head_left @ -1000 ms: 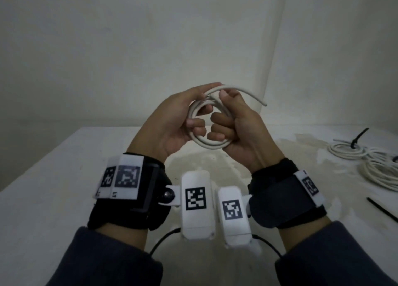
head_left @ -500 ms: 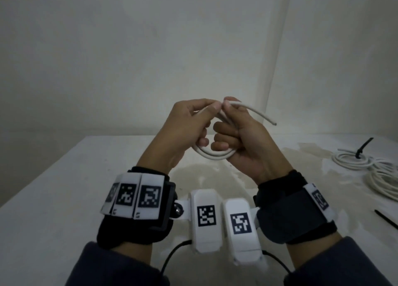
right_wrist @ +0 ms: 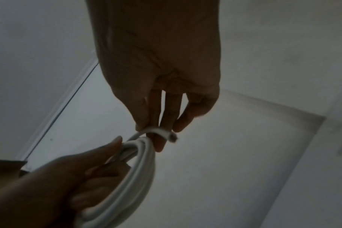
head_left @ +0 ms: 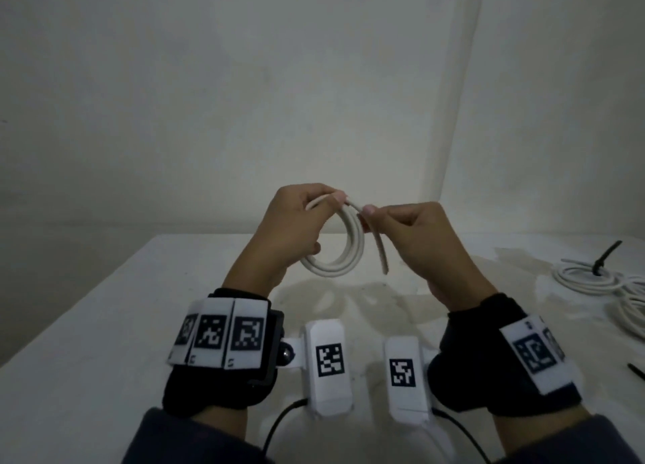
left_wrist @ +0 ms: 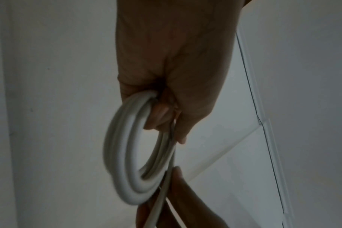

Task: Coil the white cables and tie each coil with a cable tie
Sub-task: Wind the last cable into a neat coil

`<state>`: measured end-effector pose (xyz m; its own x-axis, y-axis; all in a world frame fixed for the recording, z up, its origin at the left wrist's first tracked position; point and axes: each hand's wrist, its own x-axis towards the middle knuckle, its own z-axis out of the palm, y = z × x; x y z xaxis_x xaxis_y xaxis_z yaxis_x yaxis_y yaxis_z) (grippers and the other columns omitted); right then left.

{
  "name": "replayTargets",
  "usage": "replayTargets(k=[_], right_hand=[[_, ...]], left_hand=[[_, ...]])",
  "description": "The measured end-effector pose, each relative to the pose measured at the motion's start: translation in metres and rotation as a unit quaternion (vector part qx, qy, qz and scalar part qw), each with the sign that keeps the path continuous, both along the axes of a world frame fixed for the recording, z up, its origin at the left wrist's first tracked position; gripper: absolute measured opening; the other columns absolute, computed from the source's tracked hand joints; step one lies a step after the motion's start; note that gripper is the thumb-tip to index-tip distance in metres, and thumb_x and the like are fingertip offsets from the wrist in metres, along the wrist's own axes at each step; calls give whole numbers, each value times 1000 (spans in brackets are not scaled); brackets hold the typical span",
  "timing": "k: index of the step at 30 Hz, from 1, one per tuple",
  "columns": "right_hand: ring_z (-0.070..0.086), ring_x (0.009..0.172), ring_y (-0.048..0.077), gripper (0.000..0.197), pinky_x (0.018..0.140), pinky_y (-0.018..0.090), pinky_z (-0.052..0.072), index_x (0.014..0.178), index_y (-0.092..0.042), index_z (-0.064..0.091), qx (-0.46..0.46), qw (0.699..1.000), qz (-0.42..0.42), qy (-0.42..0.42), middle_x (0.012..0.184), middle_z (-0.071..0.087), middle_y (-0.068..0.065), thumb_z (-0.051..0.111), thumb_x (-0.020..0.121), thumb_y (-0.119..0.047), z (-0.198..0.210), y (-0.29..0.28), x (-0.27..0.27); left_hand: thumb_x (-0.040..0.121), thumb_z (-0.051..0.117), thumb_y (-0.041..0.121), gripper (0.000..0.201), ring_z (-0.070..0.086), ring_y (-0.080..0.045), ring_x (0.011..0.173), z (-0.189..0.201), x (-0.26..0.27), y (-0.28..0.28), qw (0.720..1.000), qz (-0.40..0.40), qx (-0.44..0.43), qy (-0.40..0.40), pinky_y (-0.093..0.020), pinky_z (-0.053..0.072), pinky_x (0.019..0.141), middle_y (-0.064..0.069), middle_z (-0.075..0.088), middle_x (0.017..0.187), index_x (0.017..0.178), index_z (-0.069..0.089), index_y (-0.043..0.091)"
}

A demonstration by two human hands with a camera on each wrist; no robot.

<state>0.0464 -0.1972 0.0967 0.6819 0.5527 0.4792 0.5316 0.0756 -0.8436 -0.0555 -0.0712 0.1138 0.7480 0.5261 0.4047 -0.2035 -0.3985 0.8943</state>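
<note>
step: tucking last turn | left hand [head_left: 289,233] grips white cable coil [head_left: 343,250] | right hand [head_left: 415,233] pinches free end [head_left: 380,250] | advice: keep loops clamped, lay end flush before tying

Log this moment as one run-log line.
left hand: grips white coil | right hand: pinches free cable end | cable tie: not on coil | tied coil: on table

No readable words, brands or numbers appear anywhere; the white tags [head_left: 223,334] strapped to both wrists carry only black-and-white square marker patterns, not legible text
</note>
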Motion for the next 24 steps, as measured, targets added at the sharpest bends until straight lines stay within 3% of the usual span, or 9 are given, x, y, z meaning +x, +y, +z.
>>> replayTargets(k=[2, 5, 8, 13, 17, 18, 20, 24], right_hand=[[65, 72, -6, 17, 60, 13, 48, 78, -20, 77, 28, 999, 26, 31, 77, 74, -12, 65, 90, -23, -1, 1, 0], [68, 75, 5, 12, 64, 20, 54, 89, -12, 77, 70, 991, 69, 88, 85, 76, 1, 65, 89, -13, -2, 2, -2], [69, 75, 9, 14, 68, 19, 54, 97, -11, 74, 120, 978, 105, 136, 84, 76, 2, 64, 88, -5, -3, 3, -3], [70, 88, 15, 22, 72, 22, 53, 107, -5, 73, 141, 984, 62, 90, 96, 76, 6, 67, 88, -13, -5, 7, -3], [70, 92, 14, 25, 85, 32, 55, 114, -11, 70, 144, 985, 54, 77, 97, 76, 3, 65, 90, -16, -9, 8, -2], [72, 90, 17, 27, 83, 34, 57, 116, -13, 68, 143, 984, 67, 87, 95, 76, 4, 65, 90, -16, -9, 7, -4], [72, 76, 18, 29, 70, 29, 58, 119, -13, 66, 141, 984, 71, 82, 89, 75, 8, 64, 90, -12, -9, 7, -5], [59, 54, 8, 22, 57, 19, 49, 112, -13, 70, 121, 992, -29, -27, 76, 72, 3, 63, 91, -11, -12, 5, 7]], left_hand=[[96, 54, 23, 20, 38, -7, 45, -1, 3, -3, 1000, 14, -4, -23, -16, 34, 40, 19, 45, 42, 93, 71, 13], [96, 53, 22, 20, 41, -4, 40, -2, 8, -7, 998, 17, -16, -52, -16, 34, 40, 21, 46, 43, 93, 70, 13], [97, 53, 22, 19, 36, -4, 35, -2, 11, -9, 994, 31, -57, -84, -17, 31, 39, 18, 42, 40, 93, 69, 13], [97, 52, 25, 20, 34, -4, 36, -4, 18, -15, 983, 61, -111, -132, -17, 31, 38, 13, 43, 48, 91, 68, 14], [100, 47, 25, 20, 29, -4, 37, -8, 25, -29, 968, 43, -184, -165, -18, 30, 38, 2, 40, 59, 98, 61, 10], [100, 45, 24, 21, 29, -4, 37, -8, 26, -31, 964, 36, -202, -171, -18, 31, 38, 3, 39, 58, 101, 59, 9], [102, 42, 23, 22, 29, -4, 38, -9, 26, -33, 956, 5, -238, -172, -18, 33, 38, 6, 35, 55, 105, 57, 8], [102, 39, 15, 16, 35, -7, 40, -11, 24, -26, 937, -116, -305, -127, -20, 42, 44, 0, 38, 58, 101, 52, 6]])
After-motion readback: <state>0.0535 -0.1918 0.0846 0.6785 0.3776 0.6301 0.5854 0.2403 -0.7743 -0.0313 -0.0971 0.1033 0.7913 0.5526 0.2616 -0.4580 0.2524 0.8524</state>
